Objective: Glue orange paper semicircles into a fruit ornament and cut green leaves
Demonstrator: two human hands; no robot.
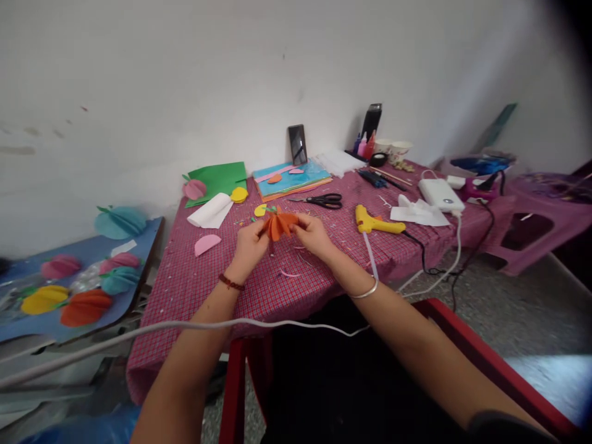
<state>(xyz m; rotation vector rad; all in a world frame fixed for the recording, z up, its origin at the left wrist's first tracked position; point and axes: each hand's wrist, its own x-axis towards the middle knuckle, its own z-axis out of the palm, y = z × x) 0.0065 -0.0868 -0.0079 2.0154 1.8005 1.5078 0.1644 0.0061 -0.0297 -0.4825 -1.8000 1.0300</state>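
An orange folded-paper pumpkin (278,226) with a green paper stem is held above the checked tablecloth (185,277). My left hand (252,243) pinches its left side, and my right hand (313,234) grips its right side. Just behind it lie a small yellow paper piece (260,210) and black-handled scissors (326,200). A pink paper half-circle (208,244) rests left of my left hand. To the right of my right hand lies a yellow hot glue gun (377,222) with a glue stick sticking out of its back.
A white cable (222,322) crosses in front of my forearms. Finished paper fruits, such as an orange one (86,308), sit on the blue side table (143,246). Coloured paper sheets (296,182), a phone (297,145), a white box (441,194) and paper cups (400,150) stand farther back.
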